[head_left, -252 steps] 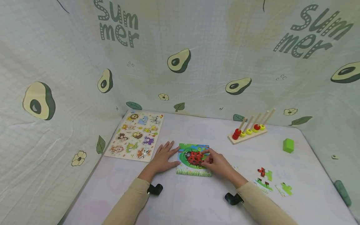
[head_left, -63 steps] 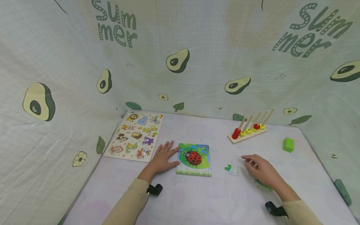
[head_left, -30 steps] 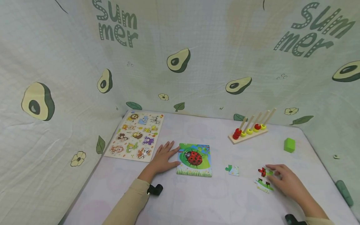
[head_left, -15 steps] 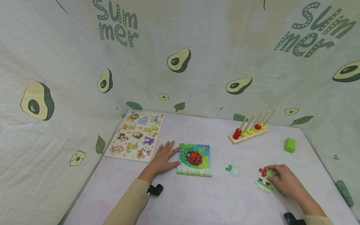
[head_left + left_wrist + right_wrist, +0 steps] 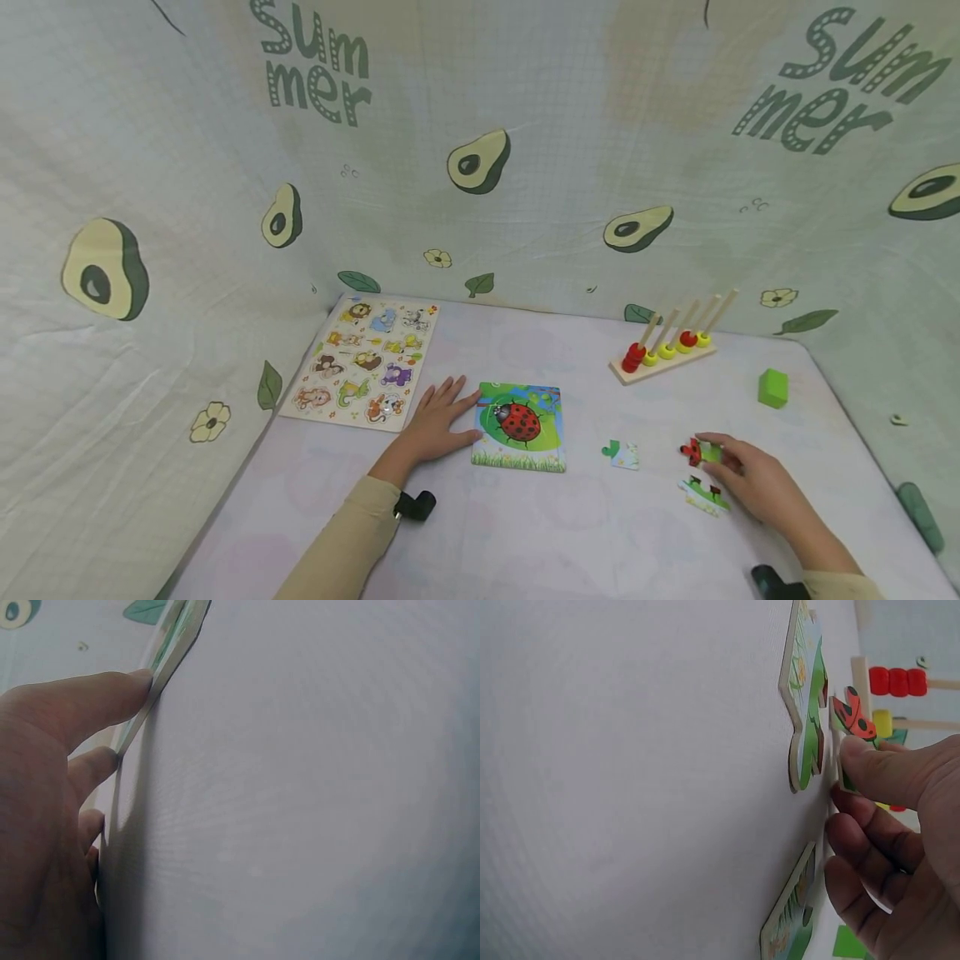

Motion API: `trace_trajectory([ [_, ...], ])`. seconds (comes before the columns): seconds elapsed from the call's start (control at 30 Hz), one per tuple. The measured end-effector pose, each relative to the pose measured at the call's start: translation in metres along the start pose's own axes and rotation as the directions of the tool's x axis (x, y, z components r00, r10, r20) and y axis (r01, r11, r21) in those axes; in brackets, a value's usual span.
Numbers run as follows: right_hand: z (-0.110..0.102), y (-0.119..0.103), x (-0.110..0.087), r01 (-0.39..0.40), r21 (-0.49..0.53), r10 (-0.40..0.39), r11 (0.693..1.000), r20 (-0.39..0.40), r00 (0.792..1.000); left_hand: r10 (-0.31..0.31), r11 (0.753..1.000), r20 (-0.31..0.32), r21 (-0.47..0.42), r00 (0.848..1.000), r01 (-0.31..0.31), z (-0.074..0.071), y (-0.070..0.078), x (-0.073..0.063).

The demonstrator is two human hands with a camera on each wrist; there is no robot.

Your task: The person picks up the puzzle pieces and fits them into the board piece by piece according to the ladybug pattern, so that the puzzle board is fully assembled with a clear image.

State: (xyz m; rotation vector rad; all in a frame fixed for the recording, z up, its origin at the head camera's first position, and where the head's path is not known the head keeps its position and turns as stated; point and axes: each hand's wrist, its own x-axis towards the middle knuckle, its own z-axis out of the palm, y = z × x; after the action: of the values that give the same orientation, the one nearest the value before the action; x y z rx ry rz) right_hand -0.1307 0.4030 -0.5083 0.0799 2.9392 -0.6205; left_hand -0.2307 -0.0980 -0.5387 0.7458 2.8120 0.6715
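Observation:
A square ladybug puzzle board (image 5: 517, 454) lies at the middle of the table. My left hand (image 5: 435, 427) rests with fingers spread, its thumb and index fingertip at the board's left edge. In the left wrist view that thumb (image 5: 112, 697) meets the edge. Off to the right, my right hand (image 5: 753, 479) pinches a red and green puzzle piece (image 5: 692, 452) between thumb and fingers. In the right wrist view the red spotted part of this piece (image 5: 853, 712) sticks out past the thumb. A grass-edged piece (image 5: 703, 496) lies just below the hand.
Another puzzle piece (image 5: 621, 455) lies between board and right hand. A further piece (image 5: 787, 911) shows in the right wrist view, hidden by the hand from above. An animal peg board (image 5: 390, 392), a bead stacker (image 5: 675, 358) and a green block (image 5: 772, 388) stand farther back.
My right hand has left the ladybug board, gone right to the loose pieces, taken hold of the red and green one and shifted it slightly left. My left hand has stayed put.

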Motion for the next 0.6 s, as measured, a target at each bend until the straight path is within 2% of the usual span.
trace_trajectory([
  [0.17,0.002,-0.004,0.001,0.004,-0.014,-0.004,1.0,-0.02,1.0,-0.001,1.0,0.0,-0.001,1.0,0.001,-0.001,0.001,0.0],
  [0.6,0.009,-0.016,0.001,0.047,0.063,-0.04,0.997,-0.106,0.994,0.008,1.0,-0.004,-0.003,1.0,-0.008,-0.001,0.002,0.0],
])
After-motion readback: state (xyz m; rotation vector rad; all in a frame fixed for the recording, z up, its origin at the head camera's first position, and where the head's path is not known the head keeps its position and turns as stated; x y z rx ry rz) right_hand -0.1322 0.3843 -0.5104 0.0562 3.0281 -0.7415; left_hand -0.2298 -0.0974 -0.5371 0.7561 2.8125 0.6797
